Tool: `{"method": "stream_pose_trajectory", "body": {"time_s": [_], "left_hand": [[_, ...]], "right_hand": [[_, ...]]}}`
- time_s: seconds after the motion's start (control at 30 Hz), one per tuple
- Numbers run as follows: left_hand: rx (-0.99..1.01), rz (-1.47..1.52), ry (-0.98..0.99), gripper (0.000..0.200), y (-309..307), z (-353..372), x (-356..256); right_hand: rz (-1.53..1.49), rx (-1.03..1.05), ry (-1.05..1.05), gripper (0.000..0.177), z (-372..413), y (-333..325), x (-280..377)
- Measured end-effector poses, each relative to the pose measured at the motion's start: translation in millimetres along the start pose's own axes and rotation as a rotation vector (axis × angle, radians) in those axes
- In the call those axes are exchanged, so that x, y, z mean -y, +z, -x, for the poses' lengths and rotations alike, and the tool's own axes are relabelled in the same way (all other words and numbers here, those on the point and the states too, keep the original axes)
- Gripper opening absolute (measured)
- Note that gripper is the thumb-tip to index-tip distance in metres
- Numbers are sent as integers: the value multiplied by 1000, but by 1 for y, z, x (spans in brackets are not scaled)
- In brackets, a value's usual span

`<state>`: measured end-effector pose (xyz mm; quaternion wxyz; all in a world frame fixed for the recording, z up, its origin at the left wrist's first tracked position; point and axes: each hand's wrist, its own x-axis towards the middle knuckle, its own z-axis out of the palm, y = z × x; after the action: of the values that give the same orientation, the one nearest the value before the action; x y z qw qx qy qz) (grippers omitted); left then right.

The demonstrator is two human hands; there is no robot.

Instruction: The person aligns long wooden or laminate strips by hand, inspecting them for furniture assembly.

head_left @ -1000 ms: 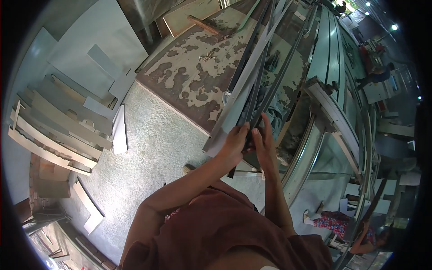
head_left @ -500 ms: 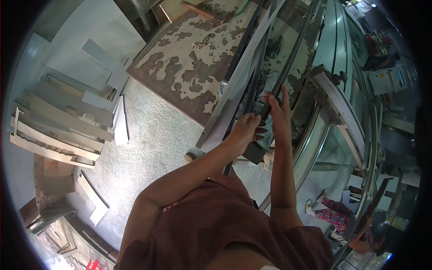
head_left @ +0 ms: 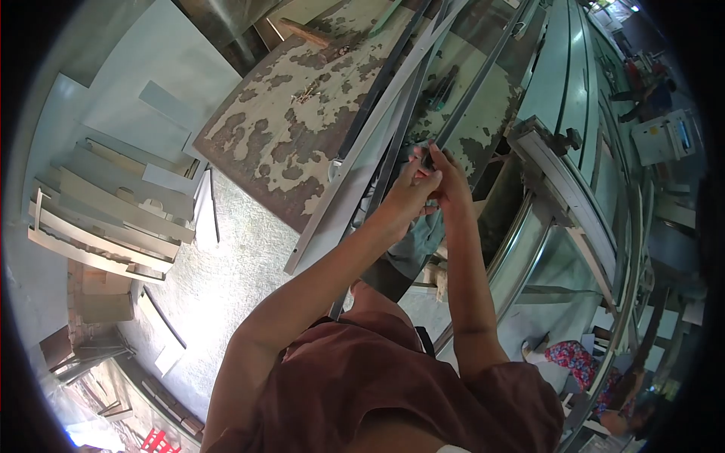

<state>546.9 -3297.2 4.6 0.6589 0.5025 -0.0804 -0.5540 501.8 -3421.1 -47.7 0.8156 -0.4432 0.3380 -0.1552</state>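
A long dark metal strip (head_left: 473,94) runs from the upper right down between my hands, its wider near end over my lap. My left hand (head_left: 408,198) is closed around it, fingers curled. Just beyond, my right hand (head_left: 451,177) also grips the strip, thumb and fingers pinched together near the left fingertips. Under them lies a grey cloth (head_left: 417,245). Beside my left hand, a pale metal profile (head_left: 343,185) and another dark strip (head_left: 396,140) lie lengthwise across the table. What the fingertips pinch is partly hidden.
The worn, peeling table (head_left: 249,155) bears a small pile of screws or nails (head_left: 306,93), a wooden handle (head_left: 305,32) and a dark hand tool (head_left: 444,89). At right stands a metal rail (head_left: 563,177). Cut panels (head_left: 113,215) lean at left. Another person in floral trousers (head_left: 570,359) is at lower right.
My hands have come closer together and moved slightly up and left along the strip. The view has shifted, so the table and profiles appear lower and further left.
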Motion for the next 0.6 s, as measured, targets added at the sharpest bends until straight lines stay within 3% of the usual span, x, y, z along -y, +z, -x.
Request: {"method": "stream_pose_trajectory", "body": {"time_s": [0.1,0.17,0.23,0.37,0.43,0.6], "left_hand": [[-23,-74,61,60,13,-8,-8],[-7,-112,71,65,17,-20,-17],[169,-272,104,67,18,-35,-26],[110,-374,107,69,33,-63,-17],[218,-363,71,73,43,-71,-17],[204,-317,51,81,57,-94,-15]], "right_hand": [[-134,28,-26,26,-34,-14,-2],[-166,156,-15,24,-55,-30,7],[-133,94,-38,25,-69,-32,25],[-165,77,-73,24,-104,-51,54],[-182,68,-63,22,-122,-60,64],[-191,51,-7,21,-173,-84,87]]}}
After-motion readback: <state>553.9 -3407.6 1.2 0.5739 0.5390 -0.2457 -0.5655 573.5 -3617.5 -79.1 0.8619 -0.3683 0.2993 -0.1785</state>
